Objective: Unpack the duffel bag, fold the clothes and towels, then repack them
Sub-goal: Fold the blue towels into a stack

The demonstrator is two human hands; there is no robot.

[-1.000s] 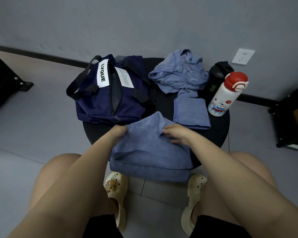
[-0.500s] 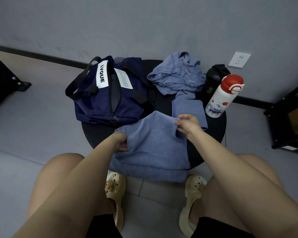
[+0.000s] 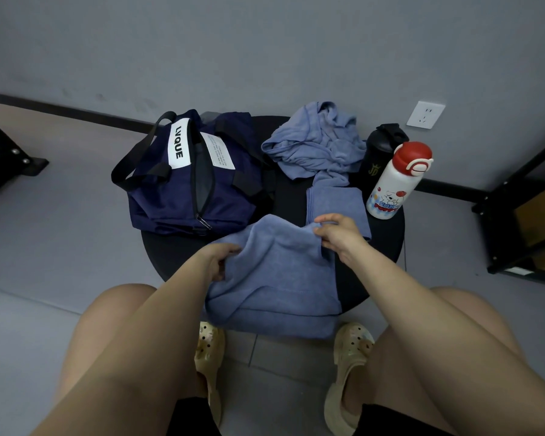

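Right hand (image 3: pixel 335 237) has carried the towel (image 3: pixel 277 275) corner toward the tabletop's (image 3: pixel 387 240) right edge; left hand (image 3: pixel 216 261) still pinches the opposite corner. Spreading for next fold.

A: The towel (image 3: pixel 277 278) at the worktop's (image 3: pixel 387 243) near edge?
B: Soft matt terry cloth. The worktop looks smooth, dull black.
A: And the bag (image 3: pixel 177 190)?
B: Matt woven fabric. Right of it, the white bottle (image 3: pixel 394 184) is glossy, its red cap plastic.
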